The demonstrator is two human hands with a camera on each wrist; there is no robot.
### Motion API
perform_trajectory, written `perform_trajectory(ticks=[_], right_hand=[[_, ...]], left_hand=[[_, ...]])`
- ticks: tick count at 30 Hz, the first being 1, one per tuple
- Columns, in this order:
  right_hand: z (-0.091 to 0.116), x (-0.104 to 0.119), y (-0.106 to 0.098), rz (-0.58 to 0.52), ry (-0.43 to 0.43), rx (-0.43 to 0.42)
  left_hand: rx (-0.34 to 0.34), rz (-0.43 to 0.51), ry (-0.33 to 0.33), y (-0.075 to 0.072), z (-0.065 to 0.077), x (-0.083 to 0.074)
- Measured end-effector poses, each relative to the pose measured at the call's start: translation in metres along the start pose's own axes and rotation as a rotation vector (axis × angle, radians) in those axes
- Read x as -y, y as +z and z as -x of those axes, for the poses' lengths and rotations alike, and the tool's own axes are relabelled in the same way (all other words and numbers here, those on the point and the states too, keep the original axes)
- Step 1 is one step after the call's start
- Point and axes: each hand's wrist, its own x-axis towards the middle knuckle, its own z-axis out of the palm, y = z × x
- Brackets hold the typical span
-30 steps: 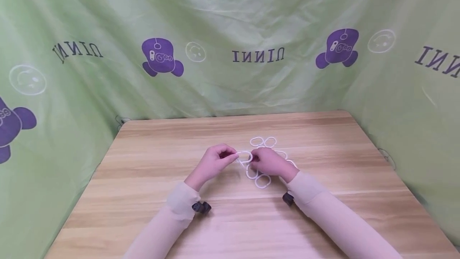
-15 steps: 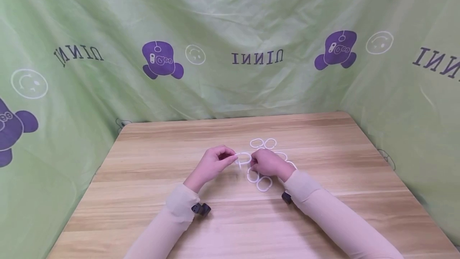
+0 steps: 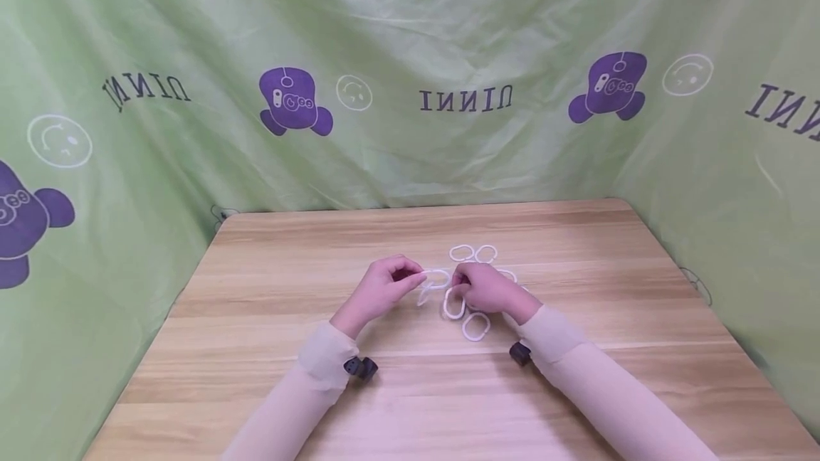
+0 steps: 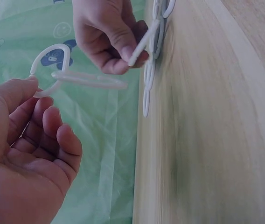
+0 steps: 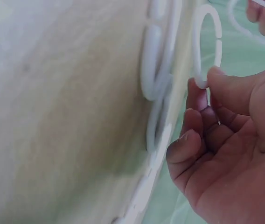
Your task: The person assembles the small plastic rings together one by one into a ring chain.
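Note:
In the head view my left hand [image 3: 378, 294] is raised over the table, thumb and forefinger pinching a white oval ring. The left wrist view shows that C-shaped ring [image 4: 66, 58] upright, its gap by the thumb. A second white ring [image 4: 90, 80] is linked through it and sticks out toward the other hand. To the right, my right hand [image 3: 496, 292] pinches another white oval ring [image 5: 197, 46] between thumb and forefinger. A small gap shows in that ring's side. The right hand's remaining fingers are loosely curled, and it partly covers the rings on the table.
Several loose white rings lie on the wooden table [image 3: 288, 390] around the right hand. One ring [image 3: 464, 326] is nearest me, and another [image 3: 451, 253] lies farther back. A green printed curtain [image 3: 397, 155] stands behind the table and along both sides.
My right hand has picked up a ring from the table and moved slightly right. The ring linked to the left hand's ring has swung; the left hand keeps its pinch.

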Motion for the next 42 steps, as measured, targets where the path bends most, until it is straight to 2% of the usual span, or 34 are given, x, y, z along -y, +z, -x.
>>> perform_trajectory(ticks=[7, 11, 18, 24, 29, 42], right_hand=[[0.015, -0.001, -0.016, -0.139, 0.011, -0.07], [0.023, 0.006, -0.026, -0.187, -0.019, -0.104], [0.03, 0.019, -0.032, -0.187, -0.084, -0.147], [0.033, 0.028, -0.031, -0.195, -0.081, -0.146], [0.034, 0.03, -0.031, -0.194, -0.068, -0.147], [0.035, 0.027, -0.026, -0.195, -0.069, -0.124]], left_hand=[[0.006, -0.008, -0.011, 0.001, 0.0, -0.002], [0.006, -0.01, -0.017, 0.002, -0.001, 0.0], [0.034, -0.021, 0.002, 0.006, 0.001, 0.001], [0.088, -0.016, 0.028, 0.013, 0.005, -0.005], [0.11, -0.047, 0.054, 0.017, 0.004, -0.005], [0.158, -0.069, 0.04, 0.021, 0.005, -0.006]])
